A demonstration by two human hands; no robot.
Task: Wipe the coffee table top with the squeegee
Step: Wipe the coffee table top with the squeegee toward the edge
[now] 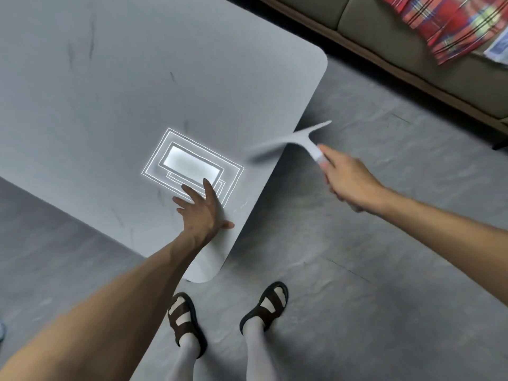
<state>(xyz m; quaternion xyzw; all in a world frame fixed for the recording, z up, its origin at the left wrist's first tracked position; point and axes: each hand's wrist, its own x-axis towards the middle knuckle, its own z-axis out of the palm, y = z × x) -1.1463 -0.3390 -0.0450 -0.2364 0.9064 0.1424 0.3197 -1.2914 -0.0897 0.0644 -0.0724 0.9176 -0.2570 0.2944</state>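
Right hand [350, 180] grips squeegee [295, 138] handle, blurred blade straddling coffee table [96, 78] right edge. Left hand [202, 206] rests flat, fingers spread, near the corner. Risk: blade runs off the edge, or the next stroke hits left fingers.

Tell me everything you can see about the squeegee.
The squeegee is T-shaped and pale grey, plastic by its look, blurred. Its long blade lies across an edge of the coffee table, one end over the top, the other over the floor. The right hand grips its short handle. Whether the blade touches the top cannot be told.
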